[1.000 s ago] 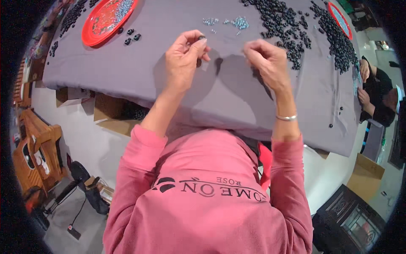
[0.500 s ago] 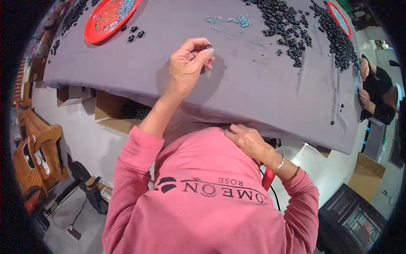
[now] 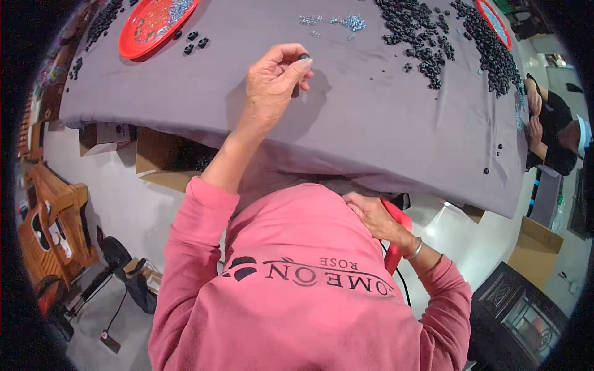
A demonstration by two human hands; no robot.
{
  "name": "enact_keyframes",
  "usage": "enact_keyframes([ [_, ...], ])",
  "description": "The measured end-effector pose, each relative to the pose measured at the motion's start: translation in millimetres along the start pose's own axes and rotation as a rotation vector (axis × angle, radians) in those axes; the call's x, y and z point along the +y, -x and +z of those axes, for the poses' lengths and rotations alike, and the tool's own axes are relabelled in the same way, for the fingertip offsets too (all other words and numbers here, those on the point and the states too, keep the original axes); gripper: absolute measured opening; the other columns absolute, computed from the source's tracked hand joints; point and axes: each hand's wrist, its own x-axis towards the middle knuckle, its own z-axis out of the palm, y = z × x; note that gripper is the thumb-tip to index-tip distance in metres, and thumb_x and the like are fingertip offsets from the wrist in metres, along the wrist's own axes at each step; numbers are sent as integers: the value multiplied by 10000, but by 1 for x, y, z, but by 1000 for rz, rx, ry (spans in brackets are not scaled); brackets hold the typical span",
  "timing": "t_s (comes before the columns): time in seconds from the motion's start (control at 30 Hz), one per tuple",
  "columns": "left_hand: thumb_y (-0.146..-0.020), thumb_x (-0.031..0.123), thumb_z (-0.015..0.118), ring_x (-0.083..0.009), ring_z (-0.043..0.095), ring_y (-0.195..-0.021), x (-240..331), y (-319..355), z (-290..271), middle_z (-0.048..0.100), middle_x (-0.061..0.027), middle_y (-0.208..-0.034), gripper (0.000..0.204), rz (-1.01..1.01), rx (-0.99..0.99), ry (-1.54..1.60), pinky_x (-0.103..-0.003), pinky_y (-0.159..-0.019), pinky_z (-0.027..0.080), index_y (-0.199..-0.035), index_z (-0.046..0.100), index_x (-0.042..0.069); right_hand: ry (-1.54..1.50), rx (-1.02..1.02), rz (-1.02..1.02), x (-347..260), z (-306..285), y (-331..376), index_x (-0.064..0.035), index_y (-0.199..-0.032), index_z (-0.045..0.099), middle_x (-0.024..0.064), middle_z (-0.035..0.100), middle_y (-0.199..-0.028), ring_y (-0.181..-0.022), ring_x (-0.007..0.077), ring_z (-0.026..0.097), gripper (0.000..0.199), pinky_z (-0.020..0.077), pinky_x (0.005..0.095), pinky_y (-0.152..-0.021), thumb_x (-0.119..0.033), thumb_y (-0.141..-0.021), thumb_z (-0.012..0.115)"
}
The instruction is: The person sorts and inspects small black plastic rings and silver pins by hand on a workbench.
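Observation:
A small round black plastic piece [image 3: 304, 56] is pinched between the thumb and index finger of my left hand [image 3: 275, 80]. That hand hovers over the near part of the grey cloth-covered table [image 3: 371, 130], its other fingers curled; a dark bit shows beneath them. My right hand [image 3: 375, 217] rests low at the hem of my pink shirt, off the table, next to a red edge [image 3: 396, 217]. Its fingers lie stretched along the cloth, tips partly hidden, with nothing visible in them. Several loose black pieces [image 3: 195, 43] lie to the left of my left hand.
A red tray [image 3: 127, 46] holding small clear and bluish parts stands at the far left. Small shiny parts [image 3: 354, 23] and a large spread of black pieces [image 3: 421, 46] lie beyond, to the right. Another person's hands [image 3: 534, 114] work at the right edge. Cardboard boxes [image 3: 162, 157] stand below.
My right hand has slid slightly right and down along the shirt hem, showing more of the red edge. The left hand keeps its pinch, slightly higher in view; the view has shifted a little.

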Motion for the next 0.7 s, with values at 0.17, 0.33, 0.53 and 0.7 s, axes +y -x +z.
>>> enact_keyframes([
  [0.17, -865, 66, 615, -78, 582, -653, 20, -10, 2, 609, -42, -792, 124, 8, 18, -42, -209, -562, 482, -971, 604, 3, -258, -184, 455, -7, -34, -24, -18, -917, 580, 9, 591, -740, -638, 122, 522, 165, 458, 279, -633, -182, -898, 591],
  [0.33, -872, 55, 599, -76, 565, -632, 35, -10, 7, 595, -35, -771, 120, -44, 7, -15, -201, -576, 472, -982, 590, 9, -638, -217, 475, -15, -58, -10, -64, -901, 575, -65, 522, -861, -822, 33, 461, 142, 411, 216, -762, -204, -928, 570],
  [0.53, -874, 48, 596, -75, 560, -625, 60, -15, 15, 583, -26, -773, 122, -61, 19, -12, -205, -565, 466, -989, 586, 9, -688, -260, 511, -35, -87, -1, -50, -865, 577, -40, 552, -840, -821, 71, 506, 191, 435, 248, -766, -218, -943, 529],
  [0.7, -887, 57, 579, -70, 560, -630, 71, -18, 6, 574, -14, -781, 124, -35, 13, -23, -194, -544, 438, -1004, 586, 17, 917, -175, -152, -91, -80, -11, -17, -775, 555, 134, 592, -801, -748, 298, 579, 170, 481, 370, -659, -156, -867, 523],
])
